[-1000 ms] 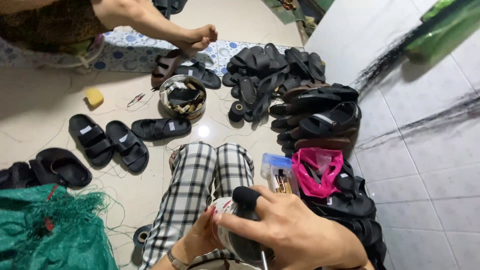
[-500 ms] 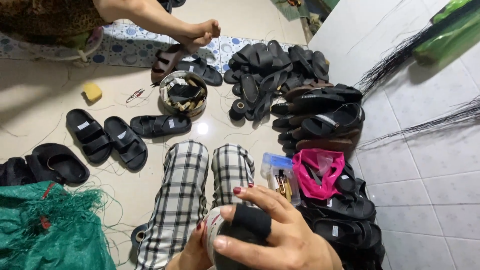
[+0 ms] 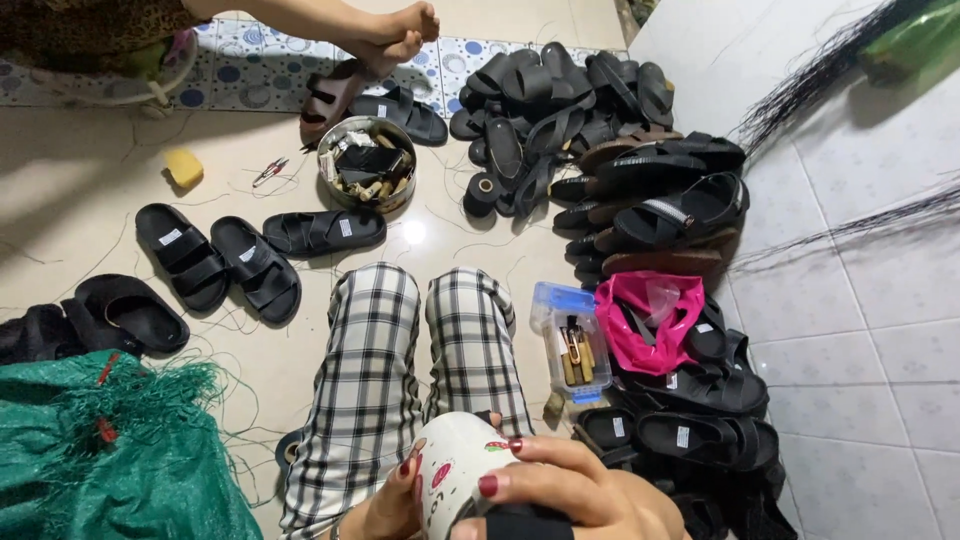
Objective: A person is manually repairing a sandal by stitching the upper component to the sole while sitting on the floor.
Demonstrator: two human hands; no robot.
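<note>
At the bottom edge both my hands hold a white cup-like object [image 3: 455, 462] with red marks, over my checked trouser legs [image 3: 420, 360]. My left hand [image 3: 385, 505] grips its left side. My right hand [image 3: 565, 490] lies over its right side, and a black piece [image 3: 525, 523] shows under its fingers. A clear plastic box [image 3: 570, 348] with small tools sits just right of my legs.
Black sandals lie in a big pile [image 3: 590, 110] at the back right and in pairs on the left [image 3: 220, 255]. A round tin [image 3: 367, 175] of bits, a pink bag [image 3: 650, 320], a green net [image 3: 110, 450] and another person's hand [image 3: 400, 35] are around.
My hands have sunk toward the bottom edge with the white object. The view has tilted, and the other person's hand has shifted slightly right over a brown sandal.
</note>
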